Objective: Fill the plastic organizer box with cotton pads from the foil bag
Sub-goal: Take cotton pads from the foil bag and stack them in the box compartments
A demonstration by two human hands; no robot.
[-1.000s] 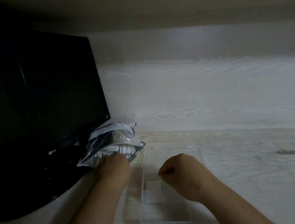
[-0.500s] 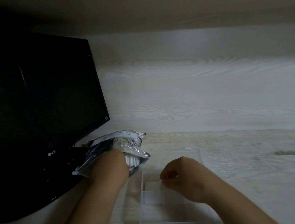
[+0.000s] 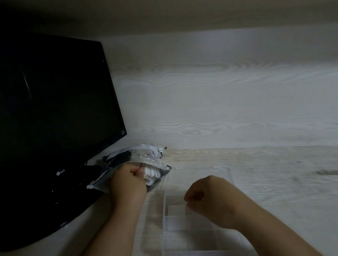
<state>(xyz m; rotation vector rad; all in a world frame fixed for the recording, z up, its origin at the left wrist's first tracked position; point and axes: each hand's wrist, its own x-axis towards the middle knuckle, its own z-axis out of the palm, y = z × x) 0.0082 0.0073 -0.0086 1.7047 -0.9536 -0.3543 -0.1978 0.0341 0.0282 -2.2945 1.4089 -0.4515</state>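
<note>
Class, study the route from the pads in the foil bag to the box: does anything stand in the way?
Only the right hand, curled above the box. The left hand grips the pads at the mouth of the bag; nothing else visible intervenes.

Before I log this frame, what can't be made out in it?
Head view only.
1. Count of cotton pads inside foil bag: foil and left hand hide it.
2. What the right hand holds, if anything: its curled fingers face away.
3. Near edge of organizer box: cut off by frame bottom; right forearm covers some compartments.
</note>
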